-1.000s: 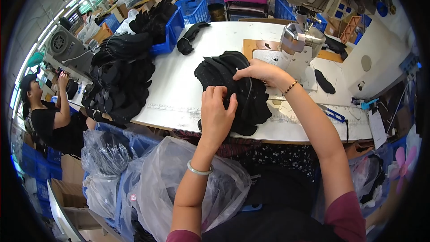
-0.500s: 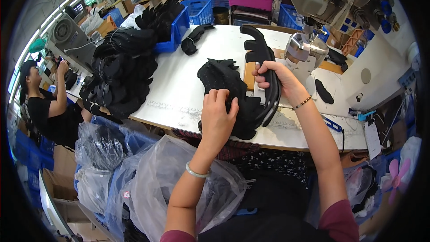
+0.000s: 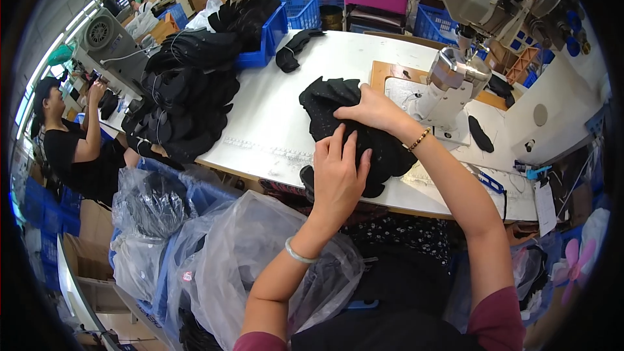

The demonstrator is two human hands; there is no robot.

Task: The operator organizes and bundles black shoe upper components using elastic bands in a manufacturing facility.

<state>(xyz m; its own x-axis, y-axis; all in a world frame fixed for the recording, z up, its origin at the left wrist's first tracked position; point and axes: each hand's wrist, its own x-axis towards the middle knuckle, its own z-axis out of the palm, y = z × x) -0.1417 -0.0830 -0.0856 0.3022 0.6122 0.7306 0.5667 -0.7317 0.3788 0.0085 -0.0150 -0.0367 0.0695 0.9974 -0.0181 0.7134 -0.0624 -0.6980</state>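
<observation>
A stack of black, curved, dotted fabric pieces (image 3: 328, 97) lies near the front edge of the white table, its scalloped far edge fanned out. My right hand (image 3: 380, 114) grips the upper right of this stack, thumb on top, with the other fingers mostly hidden. Against the lower part rests my left hand (image 3: 341, 175), its fingers apart and lying on the black fabric. A small black padded end (image 3: 307, 181) sticks out beside the left hand. Just beyond the right hand stands the metal post of a sewing machine (image 3: 448, 81).
Bundled black pieces (image 3: 182, 104) are heaped on the left, next to a filled blue bin (image 3: 270, 39). Single black pieces lie at the back (image 3: 298, 49) and right (image 3: 480, 133). A blue cutter (image 3: 487, 181) sits by the front edge. Another person (image 3: 71, 140) works at left.
My right hand has brought its curved black strips down and left onto the stack and now grips there. My left hand has shifted slightly right and down. The view has moved slightly.
</observation>
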